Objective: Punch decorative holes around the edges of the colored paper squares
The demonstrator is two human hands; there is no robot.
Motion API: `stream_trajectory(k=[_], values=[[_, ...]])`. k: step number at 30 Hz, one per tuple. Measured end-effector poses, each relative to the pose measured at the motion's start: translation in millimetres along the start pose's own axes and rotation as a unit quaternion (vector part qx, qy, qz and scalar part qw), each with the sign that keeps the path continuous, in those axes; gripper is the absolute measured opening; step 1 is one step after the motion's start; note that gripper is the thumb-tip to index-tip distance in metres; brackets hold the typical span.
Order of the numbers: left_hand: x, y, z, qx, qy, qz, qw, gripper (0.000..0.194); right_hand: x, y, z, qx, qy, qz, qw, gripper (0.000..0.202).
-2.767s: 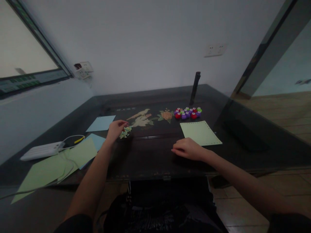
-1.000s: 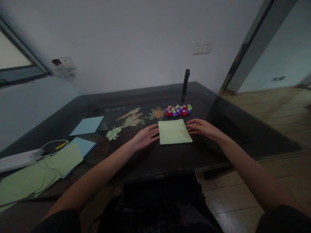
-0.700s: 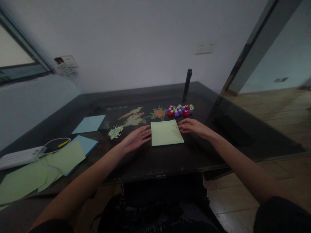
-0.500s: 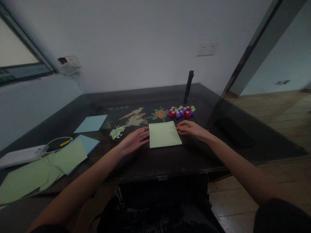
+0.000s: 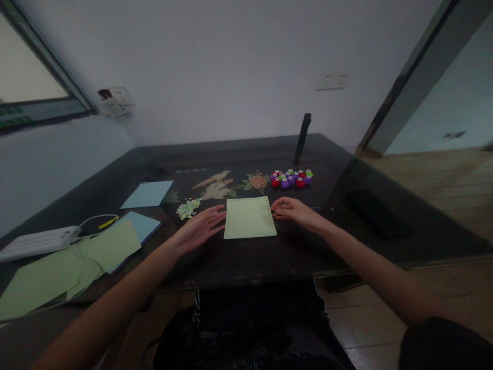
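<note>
A pale yellow-green sheet or thin stack of paper (image 5: 249,218), with small marks along its top and right edges, lies flat on the dark table in front of me. My left hand (image 5: 202,226) is beside its left edge, fingers apart and holding nothing. At the right edge is my right hand (image 5: 295,211), its fingers loosely curled and apart, the tips very near or touching the paper. Beyond the paper stands a cluster of red, purple and green knobs with eye-like tops (image 5: 291,178). Left of it lies a heap of small pale pieces (image 5: 188,208).
Blue paper (image 5: 148,194) and green sheets (image 5: 111,244) lie at the left, by a white power strip (image 5: 38,242) with a cable. A black upright stick (image 5: 302,139) stands at the back. A flat black object (image 5: 377,213) rests at the right.
The pale yellow-green paper has shifted a little left and nearer, and sits straighter. Both hands have moved left with it. The view has shifted slightly.
</note>
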State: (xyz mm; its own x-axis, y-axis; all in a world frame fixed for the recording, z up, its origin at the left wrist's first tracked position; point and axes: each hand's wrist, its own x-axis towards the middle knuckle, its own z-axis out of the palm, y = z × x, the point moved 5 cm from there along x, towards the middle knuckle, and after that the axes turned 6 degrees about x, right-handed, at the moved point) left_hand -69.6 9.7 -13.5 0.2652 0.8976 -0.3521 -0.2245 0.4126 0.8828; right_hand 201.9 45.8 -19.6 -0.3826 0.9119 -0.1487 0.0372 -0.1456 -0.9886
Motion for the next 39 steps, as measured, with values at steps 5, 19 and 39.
stream_trajectory(k=[5, 19, 39], values=[[-7, 0, -12.6, 0.024, 0.002, 0.008, 1.0, 0.042, 8, 3, 12, -0.001, -0.006, -0.001, 1.0, 0.013], [2, 42, 7.0, 0.205, 0.012, 0.142, 0.968, 0.033, 17, -38, -60, -0.107, 0.103, -0.142, 0.979, 0.019], [231, 15, 188.8, 0.679, 0.173, 0.302, 0.647, 0.041, 104, -21, -154, -0.579, 0.274, -0.091, 0.763, 0.041]])
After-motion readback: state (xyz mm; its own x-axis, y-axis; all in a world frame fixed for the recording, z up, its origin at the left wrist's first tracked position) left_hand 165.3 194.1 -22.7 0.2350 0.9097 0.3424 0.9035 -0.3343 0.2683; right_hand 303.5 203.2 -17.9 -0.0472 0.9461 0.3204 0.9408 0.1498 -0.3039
